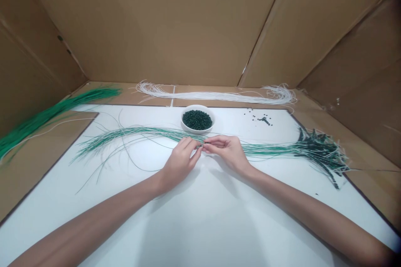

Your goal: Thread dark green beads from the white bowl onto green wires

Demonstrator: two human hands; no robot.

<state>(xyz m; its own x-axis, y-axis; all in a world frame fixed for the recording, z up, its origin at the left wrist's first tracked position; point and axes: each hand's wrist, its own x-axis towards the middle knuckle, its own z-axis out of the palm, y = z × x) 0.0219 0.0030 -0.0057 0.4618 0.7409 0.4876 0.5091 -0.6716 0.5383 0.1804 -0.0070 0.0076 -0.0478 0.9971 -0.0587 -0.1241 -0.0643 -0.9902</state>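
Note:
My left hand [181, 160] and my right hand [227, 150] meet at the middle of a white board [200, 217]. Both pinch with fingertips together at one spot on a long bundle of green and white cords [138, 135] that lies across the board. Something small and dark sits between the fingertips; I cannot make it out. Just beyond the hands stands a white bowl [198, 119] full of dark green beads. The right end of the bundle [319, 152] carries strung dark beads.
A bundle of white cords [219, 95] lies along the back. Bright green cords [46, 114] lie at the left on cardboard. A few loose beads [263, 119] are scattered at the board's back right. Cardboard walls [163, 25] enclose the space.

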